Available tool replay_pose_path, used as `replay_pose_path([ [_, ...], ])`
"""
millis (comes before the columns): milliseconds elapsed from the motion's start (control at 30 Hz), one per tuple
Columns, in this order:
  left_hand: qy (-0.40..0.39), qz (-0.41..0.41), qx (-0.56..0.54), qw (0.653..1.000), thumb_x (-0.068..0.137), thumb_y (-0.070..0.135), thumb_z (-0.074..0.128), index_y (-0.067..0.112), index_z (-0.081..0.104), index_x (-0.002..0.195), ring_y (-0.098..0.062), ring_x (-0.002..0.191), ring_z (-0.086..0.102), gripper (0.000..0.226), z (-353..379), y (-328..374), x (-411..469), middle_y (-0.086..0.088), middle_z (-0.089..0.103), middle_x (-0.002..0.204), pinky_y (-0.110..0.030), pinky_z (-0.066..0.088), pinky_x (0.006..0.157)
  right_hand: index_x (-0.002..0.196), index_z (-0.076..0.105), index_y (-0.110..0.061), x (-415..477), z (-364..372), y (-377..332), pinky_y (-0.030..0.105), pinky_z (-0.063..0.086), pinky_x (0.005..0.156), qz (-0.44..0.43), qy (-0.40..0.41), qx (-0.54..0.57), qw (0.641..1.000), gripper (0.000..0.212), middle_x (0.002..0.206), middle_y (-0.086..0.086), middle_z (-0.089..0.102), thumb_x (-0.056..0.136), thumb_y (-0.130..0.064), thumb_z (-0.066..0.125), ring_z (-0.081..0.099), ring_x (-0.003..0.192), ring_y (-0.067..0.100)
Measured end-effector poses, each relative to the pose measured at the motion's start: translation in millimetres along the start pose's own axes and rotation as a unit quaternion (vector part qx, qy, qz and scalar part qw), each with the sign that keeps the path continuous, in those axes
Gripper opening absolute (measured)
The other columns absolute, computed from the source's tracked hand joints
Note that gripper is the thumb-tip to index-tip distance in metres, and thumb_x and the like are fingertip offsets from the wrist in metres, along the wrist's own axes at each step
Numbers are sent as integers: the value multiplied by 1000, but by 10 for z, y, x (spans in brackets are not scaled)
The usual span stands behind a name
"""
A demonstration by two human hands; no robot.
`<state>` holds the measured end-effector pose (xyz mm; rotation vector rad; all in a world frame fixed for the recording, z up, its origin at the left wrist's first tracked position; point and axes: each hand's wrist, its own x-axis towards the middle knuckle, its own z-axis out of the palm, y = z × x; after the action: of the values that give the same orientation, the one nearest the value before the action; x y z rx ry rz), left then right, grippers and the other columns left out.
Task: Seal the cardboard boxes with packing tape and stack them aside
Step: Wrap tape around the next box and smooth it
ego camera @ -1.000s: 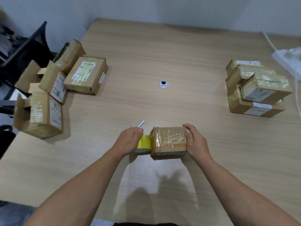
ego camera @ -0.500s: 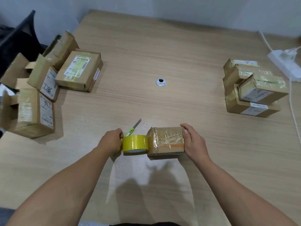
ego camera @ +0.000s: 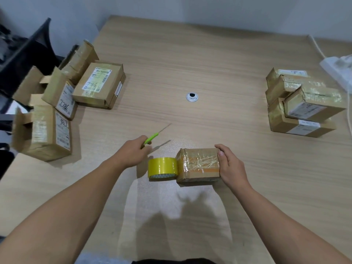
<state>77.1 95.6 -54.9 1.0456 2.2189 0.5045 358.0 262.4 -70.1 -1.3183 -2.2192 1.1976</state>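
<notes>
A small cardboard box, its top crossed with tape, sits on the wooden table in front of me. My right hand grips its right side, thumb on top. A yellow tape roll stands on edge against the box's left side, a strip still joining them. My left hand holds a green-handled cutter, lifted off the table with its blade pointing away to the right. Sealed boxes are stacked at the right.
Several boxes, some with open flaps, crowd the left edge of the table. A round cable grommet sits mid-table. A white power strip and cord lie at the far right. A dark chair stands beyond the left edge.
My left hand let go of the tape roll, moved back to the cutter and lifted it off the table. The roll stays against the box. My right hand kept its hold.
</notes>
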Motion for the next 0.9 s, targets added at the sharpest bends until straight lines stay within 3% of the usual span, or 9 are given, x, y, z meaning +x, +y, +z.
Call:
replay_pose_path([
  [67,-4,44,-11,999,104,35,46,24,60,95,-20,78,56,20,-93,15,-33,0,62,81,-32,39,67,133,62,-19,-2,-3,4,20,35,84,2,-1,3,1000,32,113,-9,62,107,-21,42,54,103,10],
  [167,17,127,109,986,98,47,41,22,65,106,-21,84,56,36,-205,-34,-39,5,62,87,-34,38,69,133,61,-19,1,4,4,19,34,82,5,-3,2,1000,33,111,-10,61,107,-22,42,53,102,11],
  [300,14,195,220,956,101,38,52,22,64,120,-25,93,61,28,-347,-91,-36,2,64,105,-32,32,74,133,62,-18,8,22,4,16,32,77,2,0,3,1000,32,111,-8,62,107,-21,42,54,100,12],
  [467,1,234,307,922,83,82,14,42,67,118,-9,96,55,76,-476,2,-76,17,64,96,-31,29,83,133,62,-18,3,25,-7,16,33,79,6,-2,11,1000,32,110,-10,61,107,-22,42,54,101,12],
  [567,4,256,338,906,76,89,-7,43,69,115,-6,90,49,98,-477,104,-73,17,65,94,-29,24,81,133,62,-18,3,28,0,19,34,82,2,-1,6,1000,33,111,-9,63,107,-23,42,56,102,13],
  [767,0,262,376,889,80,81,7,41,69,115,-9,94,53,82,-464,232,-11,15,65,94,-30,27,83,132,62,-17,9,32,5,17,33,79,4,2,7,1000,32,108,-8,63,107,-22,43,56,100,14],
  [900,6,272,375,886,79,86,1,41,70,113,-11,93,54,89,-437,260,19,14,65,93,-31,28,82,132,63,-17,7,30,7,18,33,80,3,2,9,1000,31,109,-6,64,107,-21,43,55,100,14],
])
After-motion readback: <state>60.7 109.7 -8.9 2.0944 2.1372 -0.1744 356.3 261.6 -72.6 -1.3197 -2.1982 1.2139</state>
